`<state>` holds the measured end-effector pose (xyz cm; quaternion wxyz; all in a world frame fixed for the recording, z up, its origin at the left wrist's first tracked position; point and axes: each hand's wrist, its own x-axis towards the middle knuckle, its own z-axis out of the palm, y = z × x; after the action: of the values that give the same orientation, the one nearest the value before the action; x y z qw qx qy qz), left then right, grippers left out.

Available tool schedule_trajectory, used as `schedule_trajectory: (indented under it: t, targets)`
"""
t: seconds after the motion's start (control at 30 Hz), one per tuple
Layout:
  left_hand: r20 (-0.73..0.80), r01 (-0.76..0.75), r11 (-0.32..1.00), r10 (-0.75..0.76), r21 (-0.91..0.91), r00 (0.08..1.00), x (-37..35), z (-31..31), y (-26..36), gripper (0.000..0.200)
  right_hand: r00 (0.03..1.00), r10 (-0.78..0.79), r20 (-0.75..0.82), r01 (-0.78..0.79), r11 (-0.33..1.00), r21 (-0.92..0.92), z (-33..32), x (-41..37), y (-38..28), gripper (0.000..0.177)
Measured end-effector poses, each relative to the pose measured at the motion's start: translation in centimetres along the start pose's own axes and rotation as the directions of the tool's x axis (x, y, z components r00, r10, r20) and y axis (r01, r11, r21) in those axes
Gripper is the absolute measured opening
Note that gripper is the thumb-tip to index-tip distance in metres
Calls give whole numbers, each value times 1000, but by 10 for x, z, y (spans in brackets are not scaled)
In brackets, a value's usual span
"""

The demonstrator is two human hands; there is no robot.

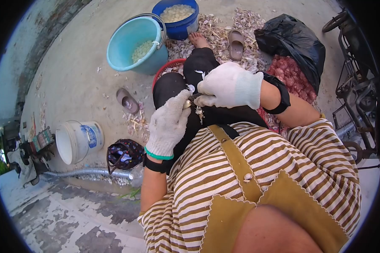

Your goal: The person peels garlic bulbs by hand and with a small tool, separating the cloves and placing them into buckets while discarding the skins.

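Note:
Both hands wear white knit gloves and meet above my lap. My left hand, with a green cuff, is closed, its thumb and fingers pinching a pale garlic clove. My right hand, with a light blue cuff, is closed around a small dark tool; its exact kind is mostly hidden by the fingers. The tool is close against the clove. Bits of papery garlic skin hang just below the fingertips. Beneath my knees, a red basket is partly covered by my legs.
A light blue bucket and a dark blue bucket hold peeled cloves. Garlic skins litter the floor around a sandal. At right are a mesh sack of garlic and a black plastic bag. A white bucket lies tipped at left.

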<state>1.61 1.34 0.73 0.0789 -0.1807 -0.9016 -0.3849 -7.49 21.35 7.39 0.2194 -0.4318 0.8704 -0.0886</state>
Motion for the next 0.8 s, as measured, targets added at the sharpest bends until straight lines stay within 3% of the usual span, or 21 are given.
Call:
schedule_trajectory:
  t: [0.17, 0.23, 0.27, 0.3, 0.33, 0.4, 0.47, 0.53, 0.6, 0.67, 0.7, 0.8]
  targets:
    - [42, -64, 998, 63, 23, 997, -1, -5, 2, 41, 997, -68, 23, 67, 997, 32, -2, -1, 4, 39]
    - [129, 224, 932, -194, -286, 972, -3, -8, 8, 41, 995, -91, 29, 89, 994, 71, -1, 0, 10, 38]
    - [128, 223, 932, -193, -286, 973, -5, -13, 14, 41, 997, -49, 54, 43, 993, 111, 2, 2, 14, 37]
    - [201, 414, 764, -363, -495, 910, 1, -23, 31, 39, 997, -9, 81, -3, 989, 150, 5, 4, 17, 37]
    - [305, 557, 512, -495, -653, 813, 4, -29, 40, 37, 997, -15, 80, 3, 989, 145, 6, 4, 18, 37]
    - [281, 523, 479, -489, -705, 826, 3, -26, 35, 39, 995, 35, 89, -54, 975, 215, 10, 1, 18, 37]
    - [241, 353, 149, -488, -924, 839, 1, -18, 25, 39, 998, 7, 56, -18, 979, 202, 21, 4, 24, 34]
    - [228, 322, 112, -493, -940, 839, 1, -15, 21, 38, 993, 53, 109, -77, 969, 234, 23, 2, 22, 34]
    - [235, 239, -44, -432, -970, 871, -1, -13, 14, 32, 996, 45, 72, -63, 962, 266, 24, 2, 22, 34]
    - [248, 241, -73, -428, -968, 869, -2, -12, 11, 31, 979, 186, 87, -203, 811, 549, 13, -3, 17, 36]
    - [267, 246, -106, -420, -963, 867, -1, -12, 11, 31, 993, 114, -36, -72, 815, 575, 13, 2, 16, 38]
    - [296, 330, -13, -475, -944, 828, -1, -11, 20, 32, 986, 150, 77, -166, 782, 601, -2, -2, 7, 38]
